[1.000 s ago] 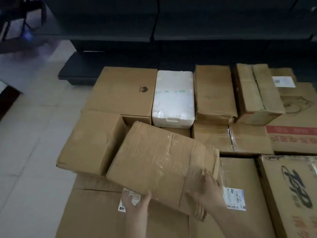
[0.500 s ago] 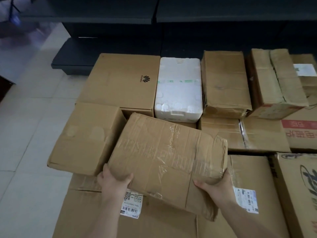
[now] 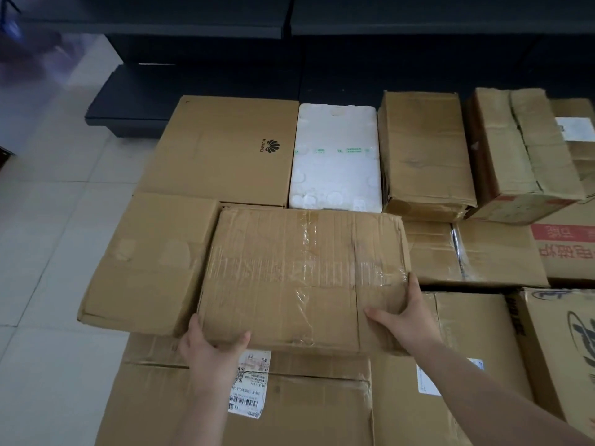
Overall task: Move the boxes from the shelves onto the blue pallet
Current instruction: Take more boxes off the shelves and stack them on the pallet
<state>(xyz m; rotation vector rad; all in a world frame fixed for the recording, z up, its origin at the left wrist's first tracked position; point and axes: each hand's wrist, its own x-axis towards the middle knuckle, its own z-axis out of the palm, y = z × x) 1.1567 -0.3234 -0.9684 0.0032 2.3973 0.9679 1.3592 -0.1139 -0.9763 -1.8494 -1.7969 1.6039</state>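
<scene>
Head view is filled by the taped cardboard box point(image 3: 302, 278), which is laid flat on the stack of boxes, between the plain box point(image 3: 148, 262) touching its left side and a lower taped carton point(image 3: 473, 252) to its right. Its crumpled skin and wrinkled clear tape suggest soft, tired card that would probably buckle if squeezed mid-panel; the tape is likely slick. It is held at its near corners: the left hand point(image 3: 212, 352) is curled round the near-left corner, thumb on top, and the right hand point(image 3: 409, 317) is clamped on the near-right corner, fingers spread along the side. Support under the corners and base edges seems safest. Beyond, a white foam box point(image 3: 335, 162) and dark shelves point(image 3: 193, 24) are seen.
</scene>
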